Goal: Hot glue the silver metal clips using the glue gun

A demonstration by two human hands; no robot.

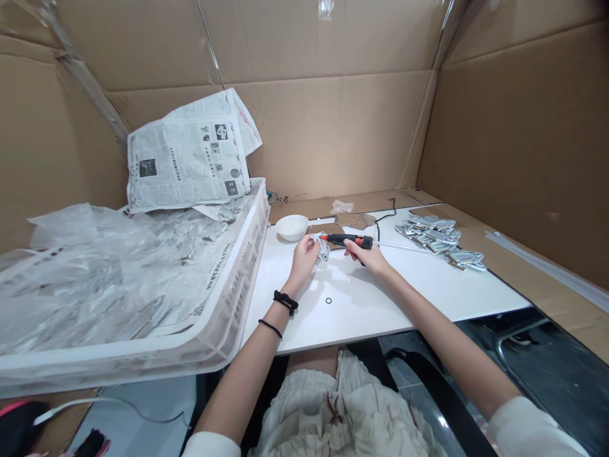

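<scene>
My right hand [367, 255] is wrapped round a black hot glue gun [340, 239] with an orange front, its nozzle pointing left. A long, pale glue stick [402, 246] sticks out of its back end. In my left hand [304, 254] I hold a small silvery metal piece [324, 249], pinched by the fingers. The gun's tip meets or nearly touches this piece; which one I cannot tell. Both hands are above the white board [366, 298]. A small black ring [328, 300] lies on the board below them.
At left stands a large white plastic crate [238, 311] of wrapped silvery pieces, with newspaper [190, 155] propped at its back. A white bowl [292, 227] sits beyond my left hand. Several silvery pieces [431, 235] are piled at right. Cardboard walls [333, 133] enclose the table.
</scene>
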